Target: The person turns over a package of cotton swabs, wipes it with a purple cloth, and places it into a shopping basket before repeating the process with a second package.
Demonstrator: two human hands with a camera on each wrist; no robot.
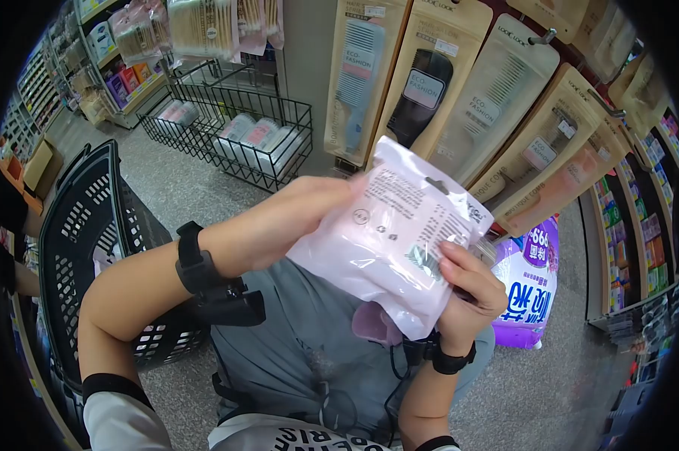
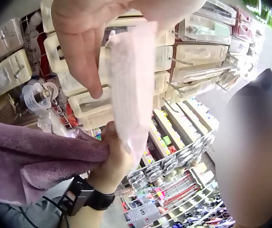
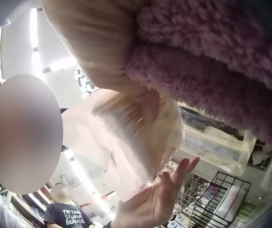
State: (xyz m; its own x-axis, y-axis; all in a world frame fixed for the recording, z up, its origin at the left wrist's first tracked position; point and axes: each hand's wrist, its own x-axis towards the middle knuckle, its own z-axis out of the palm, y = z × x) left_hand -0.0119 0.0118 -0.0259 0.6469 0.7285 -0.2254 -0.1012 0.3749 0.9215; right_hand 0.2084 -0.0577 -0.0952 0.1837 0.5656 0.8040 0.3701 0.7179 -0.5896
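A glossy pale pink plastic package (image 1: 384, 233) with printed text and a hang hole is held up over the lap in the head view. My right hand (image 1: 471, 293) grips its right edge, fingers curled over the front. My left hand (image 1: 302, 214) is at the package's left side, its fingertips blurred. The left wrist view shows that left hand (image 2: 81, 52) with straight fingers next to the package (image 2: 133, 85), seen edge-on. A purple plush cloth (image 2: 46, 152) lies against my right hand; part of the cloth (image 1: 377, 323) shows under the package in the head view.
Combs in long packs (image 1: 358, 83) hang on hooks in front. A black shopping basket (image 1: 76, 248) stands at left, a wire basket (image 1: 226, 120) with white packs beyond it. A purple-and-white bag (image 1: 523, 286) stands at right. Another person (image 3: 69, 216) is in the right wrist view.
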